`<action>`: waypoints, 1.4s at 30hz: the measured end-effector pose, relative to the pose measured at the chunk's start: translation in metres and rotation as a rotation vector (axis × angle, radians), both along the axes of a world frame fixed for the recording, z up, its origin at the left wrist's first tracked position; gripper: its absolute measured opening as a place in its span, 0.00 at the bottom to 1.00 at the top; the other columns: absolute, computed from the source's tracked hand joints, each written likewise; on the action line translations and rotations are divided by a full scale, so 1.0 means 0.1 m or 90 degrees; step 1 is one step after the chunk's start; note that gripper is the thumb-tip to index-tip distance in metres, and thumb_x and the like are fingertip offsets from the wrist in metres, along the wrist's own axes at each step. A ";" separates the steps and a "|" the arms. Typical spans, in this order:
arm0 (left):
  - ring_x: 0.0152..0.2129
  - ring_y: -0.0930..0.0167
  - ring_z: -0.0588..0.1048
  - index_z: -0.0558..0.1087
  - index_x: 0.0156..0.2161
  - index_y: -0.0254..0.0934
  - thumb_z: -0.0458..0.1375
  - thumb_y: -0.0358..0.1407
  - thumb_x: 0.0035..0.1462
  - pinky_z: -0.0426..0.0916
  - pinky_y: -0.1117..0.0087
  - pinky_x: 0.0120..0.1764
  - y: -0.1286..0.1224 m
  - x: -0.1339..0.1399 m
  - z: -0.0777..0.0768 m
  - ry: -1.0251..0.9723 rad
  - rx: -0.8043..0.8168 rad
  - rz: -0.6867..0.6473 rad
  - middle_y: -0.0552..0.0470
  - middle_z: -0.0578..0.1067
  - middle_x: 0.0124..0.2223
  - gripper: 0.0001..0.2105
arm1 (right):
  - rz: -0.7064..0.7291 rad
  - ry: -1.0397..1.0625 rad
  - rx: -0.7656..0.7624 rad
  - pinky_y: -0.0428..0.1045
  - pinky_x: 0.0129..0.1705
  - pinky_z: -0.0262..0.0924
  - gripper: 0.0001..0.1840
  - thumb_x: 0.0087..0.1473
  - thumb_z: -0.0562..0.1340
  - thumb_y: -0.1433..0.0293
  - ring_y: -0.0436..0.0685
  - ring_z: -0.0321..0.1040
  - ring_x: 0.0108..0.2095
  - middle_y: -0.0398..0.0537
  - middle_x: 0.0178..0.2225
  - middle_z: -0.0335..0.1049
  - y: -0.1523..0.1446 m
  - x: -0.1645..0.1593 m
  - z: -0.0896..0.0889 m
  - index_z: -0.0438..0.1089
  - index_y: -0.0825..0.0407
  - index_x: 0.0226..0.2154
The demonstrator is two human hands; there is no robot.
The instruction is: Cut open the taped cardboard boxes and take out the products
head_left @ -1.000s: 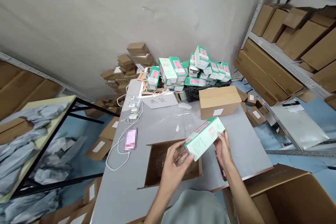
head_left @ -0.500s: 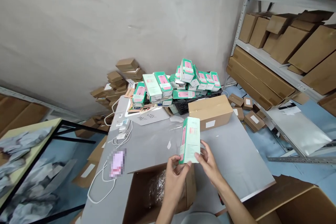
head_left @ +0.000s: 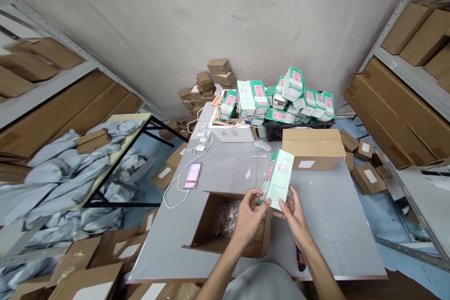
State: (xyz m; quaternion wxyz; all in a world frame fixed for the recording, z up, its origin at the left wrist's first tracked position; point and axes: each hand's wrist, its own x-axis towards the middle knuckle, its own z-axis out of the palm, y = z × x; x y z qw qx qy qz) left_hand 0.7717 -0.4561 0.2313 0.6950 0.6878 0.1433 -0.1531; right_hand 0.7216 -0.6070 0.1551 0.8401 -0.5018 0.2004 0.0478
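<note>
A pale green product box (head_left: pixel 280 176) with a pink side panel is held up above the table, tilted a little to the right. My left hand (head_left: pixel 251 213) grips its lower left corner, thumb on the front. On the lower right edge, my right hand (head_left: pixel 293 211) pinches the same box with thumb and fingers. Below and left of my hands stands an open cardboard box (head_left: pixel 202 234), with clear plastic wrapping (head_left: pixel 227 218) inside. A red and black cutter (head_left: pixel 300 258) lies near the table's front edge, beside my right forearm.
Several green and pink boxes (head_left: pixel 295 83) are piled at the back, partly in a black crate (head_left: pixel 274 132). A closed carton (head_left: pixel 312 150) stands in front. White cables (head_left: pixel 202 150) and a blurred pink item (head_left: pixel 193 175) lie left. Shelves of cartons (head_left: pixel 415 28) flank the table.
The view has swung left, so the table and its things appear further right. Both hands still hold the green box, which now leans more to the right.
</note>
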 end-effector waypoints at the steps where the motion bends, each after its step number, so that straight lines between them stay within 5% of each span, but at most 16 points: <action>1: 0.44 0.59 0.84 0.74 0.39 0.41 0.76 0.49 0.45 0.77 0.65 0.43 0.05 -0.01 -0.01 -0.001 -0.003 0.014 0.46 0.83 0.43 0.22 | 0.014 -0.013 0.003 0.66 0.58 0.81 0.50 0.60 0.77 0.46 0.71 0.79 0.63 0.58 0.64 0.79 0.04 0.03 0.02 0.60 0.42 0.74; 4: 0.48 0.58 0.84 0.75 0.42 0.41 0.76 0.49 0.48 0.78 0.63 0.48 0.22 -0.04 -0.01 -0.003 -0.014 0.046 0.45 0.84 0.46 0.22 | 0.058 -0.061 -0.013 0.64 0.62 0.79 0.51 0.60 0.76 0.46 0.69 0.79 0.63 0.57 0.65 0.79 0.15 0.15 0.09 0.60 0.43 0.76; 12: 0.54 0.54 0.85 0.76 0.56 0.38 0.76 0.53 0.51 0.81 0.57 0.54 0.86 -0.04 0.01 -0.003 -0.053 0.108 0.37 0.82 0.61 0.33 | 0.145 -0.060 -0.088 0.55 0.41 0.83 0.45 0.62 0.74 0.44 0.62 0.86 0.42 0.55 0.55 0.85 0.71 0.35 0.23 0.67 0.44 0.73; 21: 0.59 0.52 0.83 0.76 0.59 0.39 0.79 0.51 0.50 0.83 0.53 0.58 1.47 0.13 -0.15 -0.010 -0.170 0.174 0.38 0.80 0.64 0.35 | 0.126 -0.087 -0.139 0.57 0.45 0.84 0.41 0.63 0.72 0.44 0.63 0.84 0.49 0.54 0.66 0.79 1.40 0.60 0.34 0.74 0.44 0.71; 25: 0.57 0.54 0.83 0.78 0.57 0.39 0.79 0.47 0.53 0.83 0.53 0.57 1.80 0.77 -0.08 -0.083 -0.179 0.190 0.38 0.80 0.63 0.30 | 0.120 -0.087 -0.204 0.59 0.53 0.82 0.39 0.63 0.72 0.41 0.63 0.85 0.50 0.56 0.64 0.81 1.64 0.64 0.44 0.78 0.45 0.66; 29: 0.53 0.59 0.84 0.80 0.55 0.36 0.78 0.35 0.54 0.83 0.52 0.58 1.99 1.96 0.02 -0.174 -0.217 0.176 0.38 0.82 0.57 0.24 | 0.118 -0.060 -0.256 0.63 0.60 0.78 0.36 0.65 0.69 0.39 0.66 0.84 0.54 0.58 0.61 0.82 1.78 0.33 0.55 0.81 0.44 0.62; 35: 0.51 0.63 0.82 0.78 0.55 0.32 0.73 0.28 0.60 0.81 0.56 0.57 1.70 3.68 0.12 -0.137 -0.150 0.170 0.41 0.82 0.52 0.19 | 0.028 0.029 -0.264 0.67 0.63 0.78 0.33 0.61 0.72 0.37 0.72 0.85 0.55 0.59 0.55 0.87 1.71 -0.36 0.49 0.86 0.44 0.54; 38: 0.55 0.62 0.80 0.77 0.57 0.31 0.72 0.29 0.63 0.79 0.57 0.57 1.51 4.07 0.06 -0.114 -0.117 0.156 0.37 0.81 0.57 0.18 | -0.044 0.073 -0.278 0.67 0.61 0.79 0.36 0.56 0.74 0.36 0.74 0.85 0.56 0.60 0.55 0.86 1.55 -0.59 0.44 0.87 0.45 0.52; 42: 0.55 0.63 0.79 0.76 0.57 0.25 0.69 0.31 0.68 0.75 0.56 0.60 1.45 4.10 -0.18 -0.135 -0.077 0.121 0.31 0.80 0.57 0.16 | -0.113 0.101 -0.305 0.69 0.61 0.79 0.39 0.53 0.75 0.34 0.77 0.84 0.56 0.64 0.55 0.86 1.34 -0.74 0.38 0.86 0.48 0.51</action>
